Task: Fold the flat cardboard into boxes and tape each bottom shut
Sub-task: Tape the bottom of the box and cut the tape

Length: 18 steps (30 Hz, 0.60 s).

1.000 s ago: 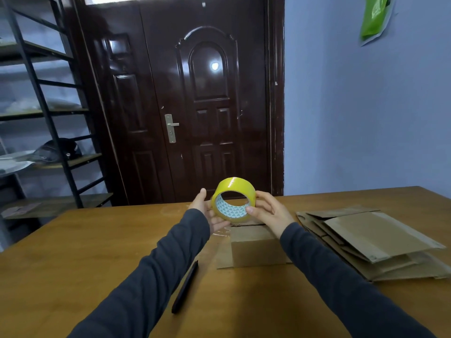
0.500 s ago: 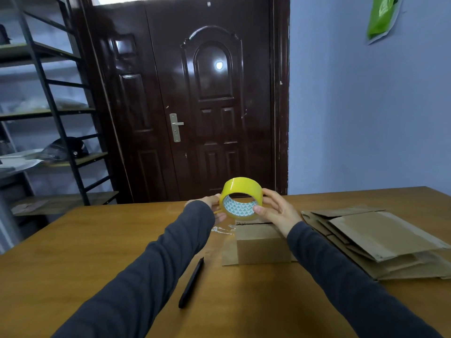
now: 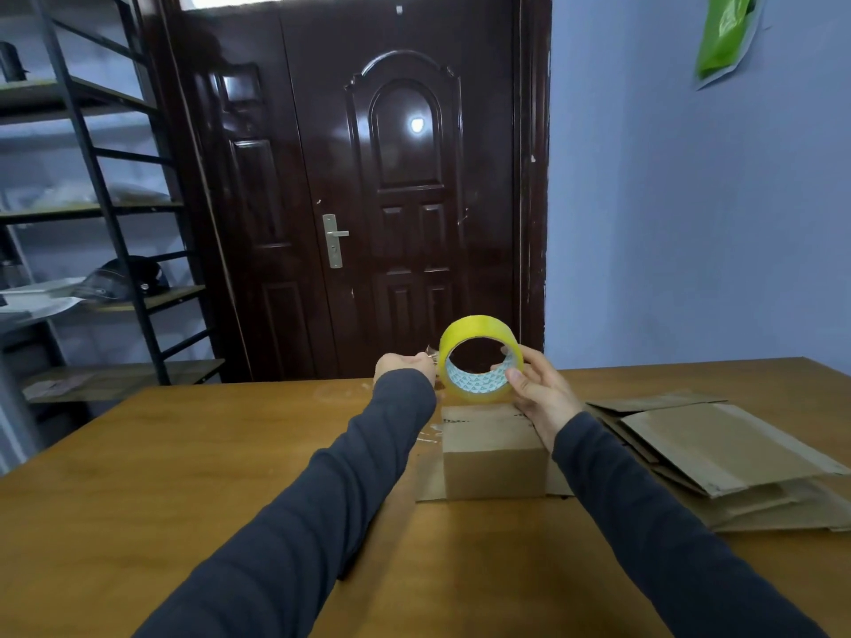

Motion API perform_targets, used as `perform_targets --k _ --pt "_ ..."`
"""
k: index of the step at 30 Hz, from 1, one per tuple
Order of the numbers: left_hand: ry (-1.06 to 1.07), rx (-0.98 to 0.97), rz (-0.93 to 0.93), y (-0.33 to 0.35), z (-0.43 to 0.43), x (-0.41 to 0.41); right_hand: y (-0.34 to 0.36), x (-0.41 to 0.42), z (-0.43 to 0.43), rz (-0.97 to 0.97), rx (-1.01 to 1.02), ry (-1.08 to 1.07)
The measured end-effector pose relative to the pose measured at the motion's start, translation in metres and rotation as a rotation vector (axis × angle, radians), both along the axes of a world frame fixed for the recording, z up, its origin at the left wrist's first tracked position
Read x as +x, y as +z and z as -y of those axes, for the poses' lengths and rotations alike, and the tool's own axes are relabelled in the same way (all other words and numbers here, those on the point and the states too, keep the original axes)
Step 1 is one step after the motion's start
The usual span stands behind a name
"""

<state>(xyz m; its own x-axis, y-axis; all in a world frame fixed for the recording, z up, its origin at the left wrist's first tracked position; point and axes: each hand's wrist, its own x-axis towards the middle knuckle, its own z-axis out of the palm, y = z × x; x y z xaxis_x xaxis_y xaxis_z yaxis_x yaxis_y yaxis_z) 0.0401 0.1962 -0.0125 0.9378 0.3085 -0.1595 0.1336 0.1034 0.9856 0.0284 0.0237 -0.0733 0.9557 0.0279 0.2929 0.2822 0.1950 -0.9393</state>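
**Drawing tape off roll above folded box**

Gripping yellow roll of packing tape (image 3: 479, 359) in right hand (image 3: 539, 391), with fingers through the core and thumb on the near rim, likely to steady it while letting it turn. Held upright in the air at 12 o'clock of small folded brown cardboard box (image 3: 495, 458), close above it, apparently not touching. Pinching what looks like loose tape end (image 3: 431, 353) with left hand (image 3: 404, 365), curled shut on it at 9 o'clock of the roll, just beside it. Probably drawing out a strip long enough to span the seam. Hard to make out the strip itself, clear and small.

Set mid-way on brown wooden table (image 3: 184, 476), with flaps splayed flat at 3 and 9 o'clock of its base and closed face up. Likely the bottom, turned up for taping. No tape seen across that face, so judged not yet sealed.

Stack of flat brown cardboard sheets (image 3: 718, 458) at 3 o'clock of the box, near, handy to the right hand for later folds.

Next, probably: stick the end over one side, run the strip across the seam, tear. Risk of tape curling onto itself
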Motion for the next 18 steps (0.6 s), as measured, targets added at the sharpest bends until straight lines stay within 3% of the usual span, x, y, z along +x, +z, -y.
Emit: perform_targets --k 2,4,14,18 --pt "-0.019 -0.243 -0.076 0.007 0.003 -0.007 0.0 -0.001 0.0 -0.03 0.1 0.006" --pt "-0.033 -0.331 -0.113 0.008 0.006 -0.011 -0.001 -0.002 0.0 -0.062 0.168 0.001" --pt "-0.174 -0.481 -0.156 0.001 0.011 -0.028 0.0 -0.003 0.003 -0.185 0.372 -0.057" --pt "-0.182 -0.346 -0.138 -0.001 0.006 -0.027 0.009 -0.003 0.009 -0.14 0.347 -0.019"
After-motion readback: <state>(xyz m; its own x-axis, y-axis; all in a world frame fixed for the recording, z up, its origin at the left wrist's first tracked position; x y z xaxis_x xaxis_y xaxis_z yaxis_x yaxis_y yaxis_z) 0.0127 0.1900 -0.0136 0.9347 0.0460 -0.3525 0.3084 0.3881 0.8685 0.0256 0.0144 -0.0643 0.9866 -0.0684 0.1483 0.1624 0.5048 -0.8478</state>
